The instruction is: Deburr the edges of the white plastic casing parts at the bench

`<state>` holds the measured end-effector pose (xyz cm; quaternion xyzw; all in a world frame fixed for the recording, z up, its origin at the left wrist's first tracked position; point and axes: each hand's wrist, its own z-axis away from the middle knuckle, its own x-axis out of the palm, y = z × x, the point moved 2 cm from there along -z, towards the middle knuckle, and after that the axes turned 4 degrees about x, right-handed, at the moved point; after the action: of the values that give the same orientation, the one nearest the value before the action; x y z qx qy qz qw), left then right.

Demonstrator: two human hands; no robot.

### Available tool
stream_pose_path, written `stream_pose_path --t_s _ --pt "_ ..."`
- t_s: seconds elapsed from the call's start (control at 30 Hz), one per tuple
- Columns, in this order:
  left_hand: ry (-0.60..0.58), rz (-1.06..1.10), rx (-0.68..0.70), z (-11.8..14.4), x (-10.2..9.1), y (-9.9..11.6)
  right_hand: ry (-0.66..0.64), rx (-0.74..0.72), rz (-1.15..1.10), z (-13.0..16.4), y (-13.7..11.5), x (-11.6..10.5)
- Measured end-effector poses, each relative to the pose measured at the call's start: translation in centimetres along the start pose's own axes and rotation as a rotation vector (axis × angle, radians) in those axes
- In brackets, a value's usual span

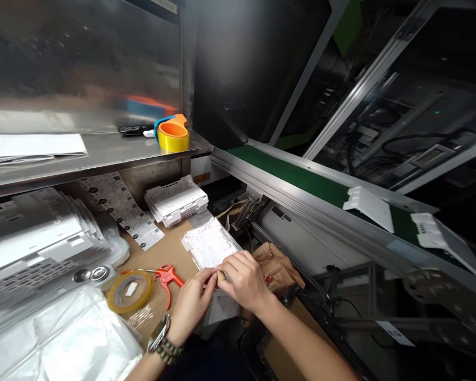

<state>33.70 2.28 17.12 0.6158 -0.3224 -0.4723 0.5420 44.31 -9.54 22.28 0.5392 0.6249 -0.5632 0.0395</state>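
Observation:
My left hand (196, 296) and my right hand (244, 278) meet near the front edge of the bench, fingertips almost touching. A small tan piece (221, 276) shows at the fingertips of my right hand; its kind is not clear. My left thumb and index finger are pinched beside it, and what they hold, if anything, is hidden. Just beyond both hands lies a stack of thin white plastic panels (210, 243). A pale translucent sheet (221, 309) shows below the hands.
An orange air blow gun (167, 275) and a tape roll (130, 292) lie left of my hands. Other white panels (176, 198) are stacked behind, near a label sheet (122, 209). At right runs a green conveyor belt (285, 172) carrying white parts (371, 209). A yellow tape roll (173, 138) stands on the shelf.

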Motion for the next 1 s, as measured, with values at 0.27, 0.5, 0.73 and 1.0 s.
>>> stream_pose_path --t_s 0.27,0.5,0.73,1.0 --pt "0.098 0.229 -0.009 -0.3 -0.7 -1.1 0.409 0.493 -0.621 0.9 5.5 -0.1" --pt "0.175 0.167 -0.055 -1.1 -2.2 -2.6 0.671 0.565 -0.777 1.1 8.9 -3.0" --pt "0.100 0.138 -0.097 -1.5 -3.1 -2.4 0.582 0.244 -0.311 0.6 4.8 -2.6" --pt "-0.022 0.062 -0.039 -2.5 -2.6 -2.6 -0.052 -0.231 0.289 -0.2 -0.4 2.8"
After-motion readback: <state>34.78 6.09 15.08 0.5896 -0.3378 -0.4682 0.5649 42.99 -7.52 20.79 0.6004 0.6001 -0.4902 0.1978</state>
